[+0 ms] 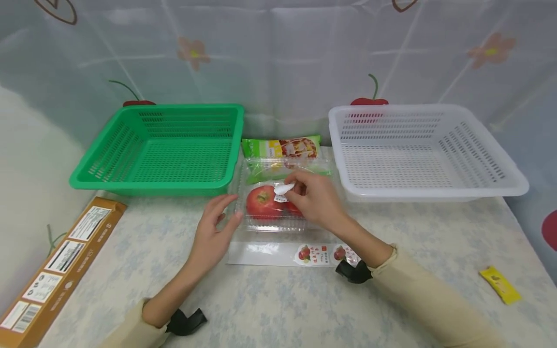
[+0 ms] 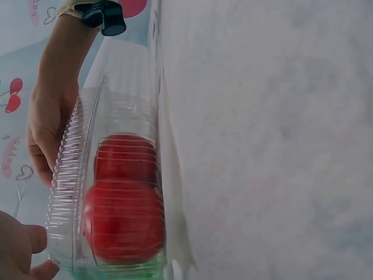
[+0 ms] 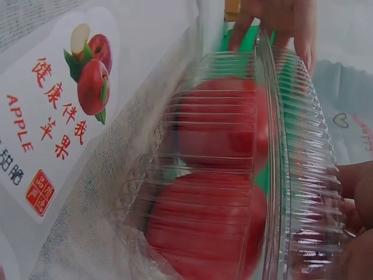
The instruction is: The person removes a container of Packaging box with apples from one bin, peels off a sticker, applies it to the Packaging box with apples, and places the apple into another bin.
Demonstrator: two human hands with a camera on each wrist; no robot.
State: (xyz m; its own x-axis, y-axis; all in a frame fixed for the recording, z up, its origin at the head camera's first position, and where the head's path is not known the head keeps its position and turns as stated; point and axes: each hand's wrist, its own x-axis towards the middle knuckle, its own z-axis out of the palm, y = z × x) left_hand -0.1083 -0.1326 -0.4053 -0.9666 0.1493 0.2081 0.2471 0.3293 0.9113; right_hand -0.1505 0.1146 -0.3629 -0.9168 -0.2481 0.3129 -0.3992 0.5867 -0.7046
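A clear plastic clamshell box (image 1: 274,225), its lid closed, holds two red apples (image 1: 263,203). Over the lid my right hand (image 1: 316,200) pinches a small white sticker (image 1: 284,189) between thumb and fingertips. The sticker is curled, and a printed part of it shows against the lid. My left hand (image 1: 213,234) is at the box's left side, fingers loosely extended with the tips right at the edge. A white strip of round apple stickers (image 1: 266,254) lies in front of the box; my right wrist overlaps its right end.
A green basket (image 1: 187,186) stands at the back left and a white basket (image 1: 426,194) at the back right. Green food packets (image 1: 261,147) lie behind the box. A long brown carton (image 1: 63,270) is at far left, a small yellow packet (image 1: 500,285) at right.
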